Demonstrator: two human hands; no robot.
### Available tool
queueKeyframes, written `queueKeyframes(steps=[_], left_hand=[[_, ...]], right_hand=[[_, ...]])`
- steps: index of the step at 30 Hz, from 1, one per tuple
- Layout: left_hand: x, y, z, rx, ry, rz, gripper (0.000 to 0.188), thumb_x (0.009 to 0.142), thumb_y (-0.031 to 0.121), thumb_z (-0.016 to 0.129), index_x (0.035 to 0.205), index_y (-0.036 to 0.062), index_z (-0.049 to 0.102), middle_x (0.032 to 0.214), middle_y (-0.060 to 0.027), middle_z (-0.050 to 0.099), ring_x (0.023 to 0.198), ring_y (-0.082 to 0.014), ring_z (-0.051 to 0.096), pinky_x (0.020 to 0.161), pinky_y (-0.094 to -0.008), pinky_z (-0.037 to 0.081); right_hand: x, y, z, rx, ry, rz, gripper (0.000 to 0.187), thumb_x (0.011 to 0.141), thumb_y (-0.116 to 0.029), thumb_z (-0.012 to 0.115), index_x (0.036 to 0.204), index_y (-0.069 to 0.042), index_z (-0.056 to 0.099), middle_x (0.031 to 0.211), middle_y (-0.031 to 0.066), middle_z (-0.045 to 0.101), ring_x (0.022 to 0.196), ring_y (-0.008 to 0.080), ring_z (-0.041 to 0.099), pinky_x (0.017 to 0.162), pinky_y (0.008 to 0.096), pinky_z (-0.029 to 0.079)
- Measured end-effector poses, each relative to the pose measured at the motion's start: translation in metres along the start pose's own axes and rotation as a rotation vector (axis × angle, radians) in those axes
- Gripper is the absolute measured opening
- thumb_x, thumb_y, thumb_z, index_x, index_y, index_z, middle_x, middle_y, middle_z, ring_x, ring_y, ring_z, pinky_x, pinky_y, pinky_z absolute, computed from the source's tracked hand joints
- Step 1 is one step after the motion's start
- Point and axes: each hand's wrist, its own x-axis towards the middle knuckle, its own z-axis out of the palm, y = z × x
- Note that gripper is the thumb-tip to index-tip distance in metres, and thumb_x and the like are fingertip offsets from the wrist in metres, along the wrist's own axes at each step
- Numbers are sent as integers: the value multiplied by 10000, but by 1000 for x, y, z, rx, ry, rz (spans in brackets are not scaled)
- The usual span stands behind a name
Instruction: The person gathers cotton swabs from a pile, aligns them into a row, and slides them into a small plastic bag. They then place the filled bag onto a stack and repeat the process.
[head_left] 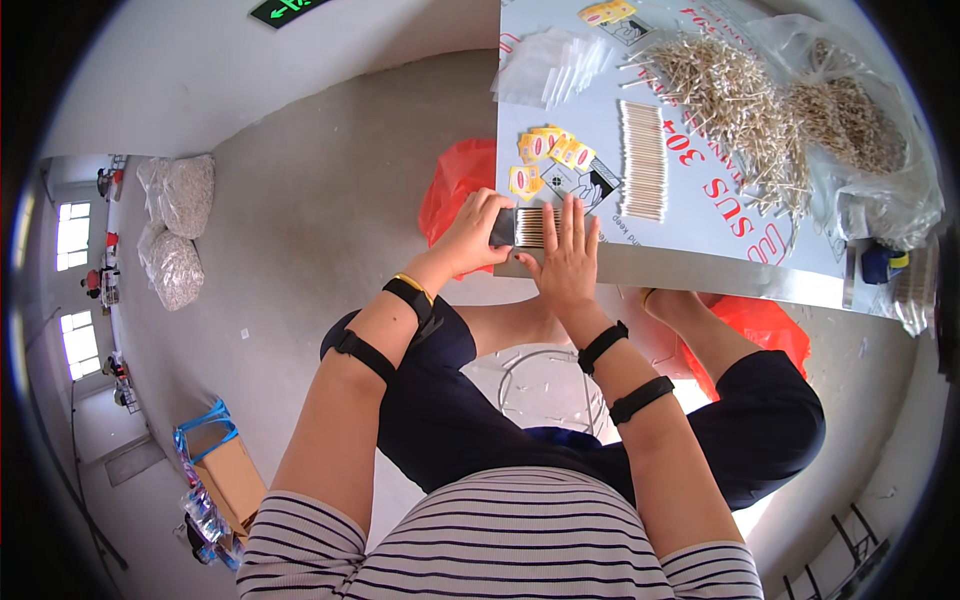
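At the table's near left corner, my left hand (468,232) grips a small dark grey block or holder (503,228), thumb on the near side and fingers on the far side. Beside it lies a short row of cotton swabs (529,227), one end of the row meeting the block. My right hand (566,255) lies flat over the row's right part, its fingers stretched out and hiding some of the swabs. Yellow cards (548,146) are scattered just beyond. A longer, neat row of cotton swabs (643,162) is to the right.
A large loose heap of cotton swabs (735,105) and a clear plastic bag (850,120) of more fill the table's right side. Clear small bags (553,68) lie far left. Red plastic bags (462,185) hang at the edge. Stuffed sacks (178,230) stand along the wall.
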Motion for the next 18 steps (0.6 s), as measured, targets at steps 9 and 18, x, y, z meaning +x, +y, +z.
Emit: queueKeyframes(steps=[9,18], left_hand=[[0,2,-3,16,-4,5,693,693,96,840,1309,67,524,1242,-158,524,1207,-369,546,1050,-452,476],[2,12,-20,-28,-64,-55,577,783,114,849,1298,87,590,1271,-136,545,1229,-358,565,1043,-463,488]], right_hand=[[5,-10,2,15,-52,-44,949,986,-703,472,1670,-78,269,1744,215,168,1627,361,129,1316,543,97],[8,-20,0,4,-89,-51,917,1013,-674,456,1682,-86,237,1750,214,145,1629,375,108,1312,562,84]])
